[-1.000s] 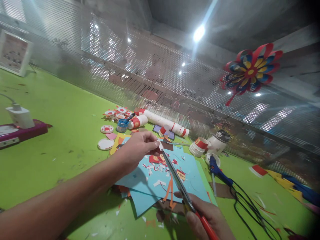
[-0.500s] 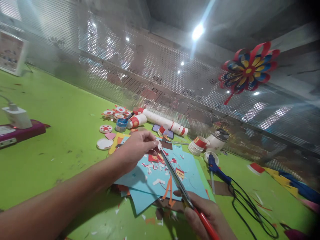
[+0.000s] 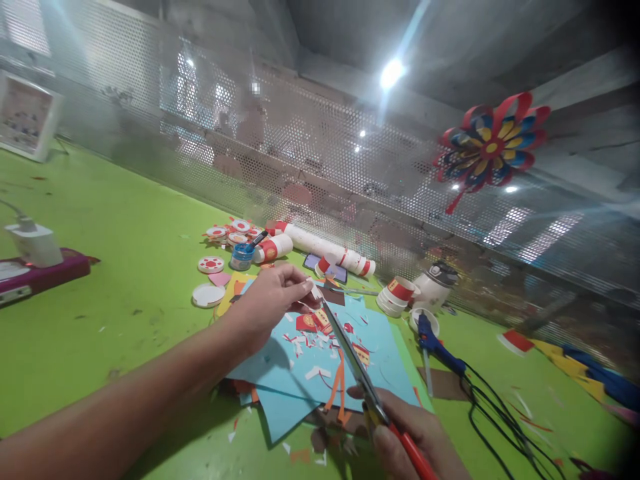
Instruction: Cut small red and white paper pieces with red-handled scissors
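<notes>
White paper piece (image 3: pixel 316 292) is pinched by left hand (image 3: pixel 281 288) above blue sheets (image 3: pixel 387 350), scissors (image 3: pixel 369 392) gripped in right hand (image 3: pixel 407 427), tips at paper's edge; snips are best kept short, paper steadied.

No words or numbers can be read clearly. On the blue paper (image 3: pixel 385 343), a scrap (image 3: pixel 361 355) has dark marks on a yellow patch, too small to make out, and a red scrap (image 3: pixel 305 323) bears a blurred gold emblem. Beyond the paper, a red-banded cup (image 3: pixel 400 289) shows a similar yellow patch, and a small jar (image 3: pixel 242 259) has an illegible label.
</notes>
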